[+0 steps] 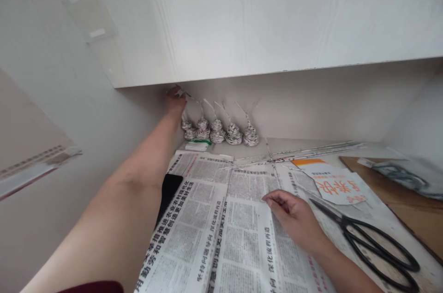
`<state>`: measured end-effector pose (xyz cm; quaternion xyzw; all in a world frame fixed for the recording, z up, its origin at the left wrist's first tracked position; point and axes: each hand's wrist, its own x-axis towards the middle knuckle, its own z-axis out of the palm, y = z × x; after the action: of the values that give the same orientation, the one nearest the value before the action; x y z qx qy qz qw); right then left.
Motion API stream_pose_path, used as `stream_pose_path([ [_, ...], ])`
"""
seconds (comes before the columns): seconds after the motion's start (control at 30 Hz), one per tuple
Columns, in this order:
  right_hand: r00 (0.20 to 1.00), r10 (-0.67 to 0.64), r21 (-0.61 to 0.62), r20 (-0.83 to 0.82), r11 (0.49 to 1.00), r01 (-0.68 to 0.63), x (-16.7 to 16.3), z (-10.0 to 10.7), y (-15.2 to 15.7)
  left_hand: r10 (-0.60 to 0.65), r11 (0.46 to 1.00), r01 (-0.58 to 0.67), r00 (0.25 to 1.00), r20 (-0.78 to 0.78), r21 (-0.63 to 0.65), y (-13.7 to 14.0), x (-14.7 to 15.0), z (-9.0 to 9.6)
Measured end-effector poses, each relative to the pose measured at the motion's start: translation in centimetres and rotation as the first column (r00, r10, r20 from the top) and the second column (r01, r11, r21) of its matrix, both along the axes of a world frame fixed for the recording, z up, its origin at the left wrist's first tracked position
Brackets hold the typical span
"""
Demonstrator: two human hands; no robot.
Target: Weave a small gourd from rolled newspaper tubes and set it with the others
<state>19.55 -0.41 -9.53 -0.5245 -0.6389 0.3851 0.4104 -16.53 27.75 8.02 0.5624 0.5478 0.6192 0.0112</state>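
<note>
My left hand (177,100) reaches into the back left corner beneath the white overhang. Its fingers are closed around the upper stem of the leftmost woven paper gourd (188,130), which still stands on the surface. More gourds of the same kind, such as this one (251,136), stand in a row to its right, with thin paper stems pointing up. My right hand (290,214) rests low over printed newspaper sheets (242,237), fingers curled in toward the thumb, and I see nothing in its grasp.
Black-handled scissors (367,237) lie right of my right hand. Behind them are a white and orange paper piece (337,184), cardboard (408,210) and thin rolled paper sticks (304,151). A black flat object (171,194) shows beside my left forearm. The white overhang (259,20) sits low above.
</note>
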Motion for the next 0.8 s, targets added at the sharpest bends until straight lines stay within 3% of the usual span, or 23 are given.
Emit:
stream_pose_path([
  [0.13,1.0,-0.005,-0.002,0.008,1.0,0.005,0.0,0.0,0.0,-0.08,0.991,0.099,0.979,0.186,-0.094,-0.1,1.4,1.0],
  [0.37,1.0,-0.006,0.021,0.009,1.0,0.006,0.0,-0.1,0.0,-0.128,0.968,0.19,0.936,0.328,-0.165,-0.5,2.6,1.9],
  [0.8,0.999,-0.028,0.02,-0.044,0.999,0.029,-0.3,0.3,-0.2,-0.082,0.971,0.135,0.963,0.259,-0.195,0.0,1.9,1.2],
])
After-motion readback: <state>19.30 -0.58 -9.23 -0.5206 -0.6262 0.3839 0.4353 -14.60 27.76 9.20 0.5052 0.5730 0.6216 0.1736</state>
